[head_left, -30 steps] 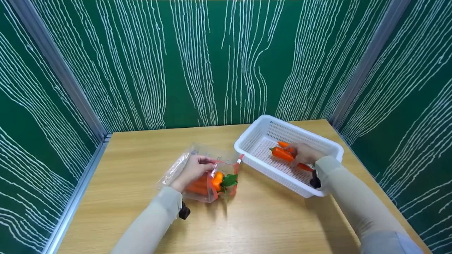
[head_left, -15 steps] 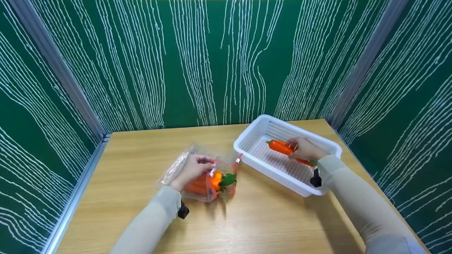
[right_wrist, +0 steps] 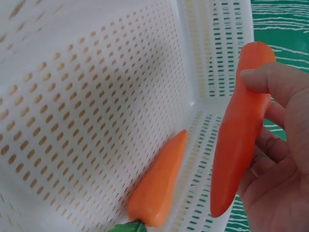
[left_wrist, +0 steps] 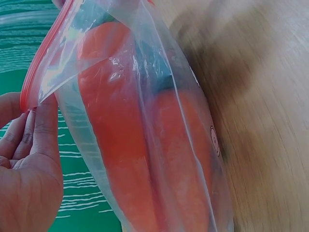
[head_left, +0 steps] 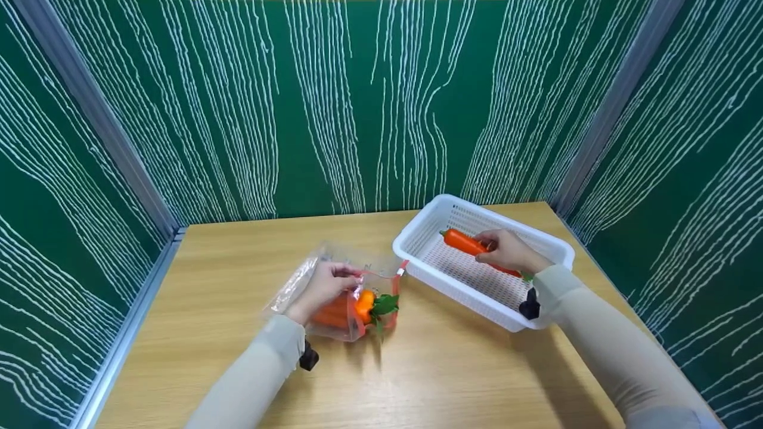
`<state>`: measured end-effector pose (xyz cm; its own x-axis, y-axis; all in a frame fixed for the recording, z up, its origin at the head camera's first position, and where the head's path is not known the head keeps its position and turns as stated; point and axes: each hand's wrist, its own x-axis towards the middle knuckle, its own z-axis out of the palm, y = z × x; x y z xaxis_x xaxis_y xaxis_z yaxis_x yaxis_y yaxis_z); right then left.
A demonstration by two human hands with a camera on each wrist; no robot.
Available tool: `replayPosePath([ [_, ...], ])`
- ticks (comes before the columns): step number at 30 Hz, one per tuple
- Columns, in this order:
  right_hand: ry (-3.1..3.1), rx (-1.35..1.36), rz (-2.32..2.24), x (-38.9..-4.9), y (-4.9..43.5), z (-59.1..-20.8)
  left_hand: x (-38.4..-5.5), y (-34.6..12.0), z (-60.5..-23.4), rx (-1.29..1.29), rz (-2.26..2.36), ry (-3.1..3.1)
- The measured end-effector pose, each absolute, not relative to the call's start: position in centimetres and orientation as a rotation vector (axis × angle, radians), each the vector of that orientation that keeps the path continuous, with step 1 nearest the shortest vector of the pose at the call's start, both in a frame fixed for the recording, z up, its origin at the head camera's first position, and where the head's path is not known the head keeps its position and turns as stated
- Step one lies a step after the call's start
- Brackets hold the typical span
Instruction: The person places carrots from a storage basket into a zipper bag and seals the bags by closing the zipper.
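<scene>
In the head view my right hand (head_left: 505, 250) grips a carrot (head_left: 459, 241) over the basket, its green stem end pointing left. The right wrist view shows the thumb pressing one side of this orange-red carrot (right_wrist: 236, 135). A second carrot (right_wrist: 158, 186) with a green top lies on the basket floor, partly hidden by my hand in the head view. With thumb and fingers my left hand (head_left: 325, 289) pinches the red zip edge of a clear zip bag (head_left: 292, 292). Inside the bag lie carrots (left_wrist: 116, 121); an orange end (head_left: 365, 307) with green leaves (head_left: 386, 304) shows at its mouth.
A white perforated basket (head_left: 417, 262) stands at the back right of the wooden table (head_left: 417, 381). Green walls (head_left: 238, 119) with white line patterns and grey posts surround the table on the back and sides.
My right hand has lifted a carrot from the basket floor and moved it slightly left and up. The left hand and the bag have stayed nearly still.
</scene>
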<state>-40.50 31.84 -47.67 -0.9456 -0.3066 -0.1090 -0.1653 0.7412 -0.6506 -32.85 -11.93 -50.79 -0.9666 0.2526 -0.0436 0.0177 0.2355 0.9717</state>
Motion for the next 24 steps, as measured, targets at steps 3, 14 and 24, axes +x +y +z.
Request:
replayPosePath([
  [3, 2.727, -0.384, -0.992, -40.3, 31.5, -47.5, -32.8, -12.0, -50.9, 0.262, 1.806, 2.323],
  [14, 2.721, -0.469, -0.996, -39.6, 30.0, -46.1, -32.9, -12.0, -50.4, 0.264, 1.766, 2.372],
  [24, 2.711, -0.599, -1.009, -38.4, 28.4, -44.9, -32.8, -11.8, -50.3, 0.246, 1.809, 2.342],
])
